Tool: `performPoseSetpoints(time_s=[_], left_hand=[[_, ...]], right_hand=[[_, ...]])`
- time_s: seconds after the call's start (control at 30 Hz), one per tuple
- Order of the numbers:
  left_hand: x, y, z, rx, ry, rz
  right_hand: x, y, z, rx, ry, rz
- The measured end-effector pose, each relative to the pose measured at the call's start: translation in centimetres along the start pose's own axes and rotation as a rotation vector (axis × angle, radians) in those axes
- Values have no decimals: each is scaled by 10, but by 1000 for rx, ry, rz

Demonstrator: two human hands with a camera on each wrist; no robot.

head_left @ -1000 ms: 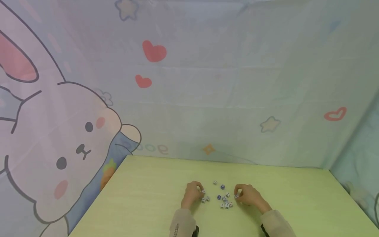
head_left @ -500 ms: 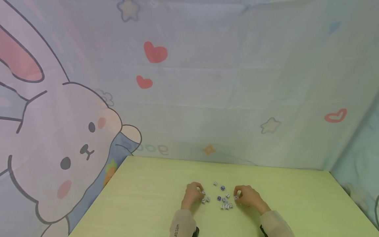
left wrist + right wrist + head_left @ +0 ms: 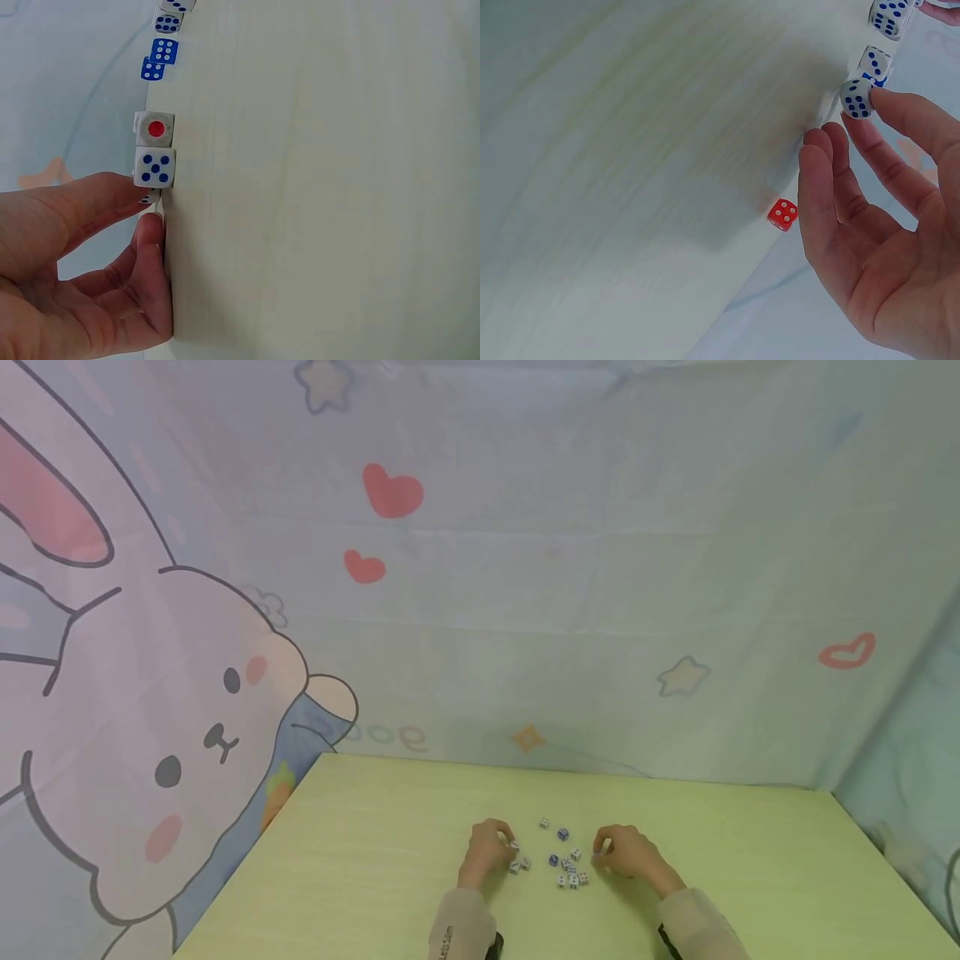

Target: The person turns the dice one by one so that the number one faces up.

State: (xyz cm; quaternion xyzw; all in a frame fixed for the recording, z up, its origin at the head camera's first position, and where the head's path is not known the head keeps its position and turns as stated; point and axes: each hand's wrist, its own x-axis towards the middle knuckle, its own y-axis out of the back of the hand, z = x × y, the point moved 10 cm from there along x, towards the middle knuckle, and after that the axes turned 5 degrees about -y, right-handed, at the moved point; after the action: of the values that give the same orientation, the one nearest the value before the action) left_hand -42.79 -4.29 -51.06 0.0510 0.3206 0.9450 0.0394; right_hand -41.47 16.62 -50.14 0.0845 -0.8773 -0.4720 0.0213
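My left hand (image 3: 487, 850) bends over the left side of the dice, thumb and finger pinching a small white die (image 3: 149, 196), largely hidden behind nearer dice in the left wrist view. Close by lie a white die with a five face (image 3: 155, 167) and one with a red pip (image 3: 156, 129). On the right, my right hand (image 3: 630, 852) pinches a white die with blue pips (image 3: 856, 99) between its fingertips. Its remaining fingers curve loosely. A red die (image 3: 783, 214) sits beyond that hand in the right wrist view, hidden in the head view.
Between the hands lies a loose cluster of white dice (image 3: 573, 880), with blue dice (image 3: 553, 860) among them. A single white die (image 3: 544, 822) sits farthest back. The pale yellow table (image 3: 390, 827) ends at a printed cloth backdrop (image 3: 480, 677).
The die at my right fingertips has turned and shows less of itself in the head view. My left hand and the loose dice stay in place.
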Motion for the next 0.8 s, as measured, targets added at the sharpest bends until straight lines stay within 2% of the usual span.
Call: performPoseSetpoints(time_s=[0.27,0.8], left_hand=[[1,0,1,3,-26,1],[-1,-1,-2,-18,-7,-8]], right_hand=[[2,0,2,3,15,2],[0,2,4,-61,-29,50]])
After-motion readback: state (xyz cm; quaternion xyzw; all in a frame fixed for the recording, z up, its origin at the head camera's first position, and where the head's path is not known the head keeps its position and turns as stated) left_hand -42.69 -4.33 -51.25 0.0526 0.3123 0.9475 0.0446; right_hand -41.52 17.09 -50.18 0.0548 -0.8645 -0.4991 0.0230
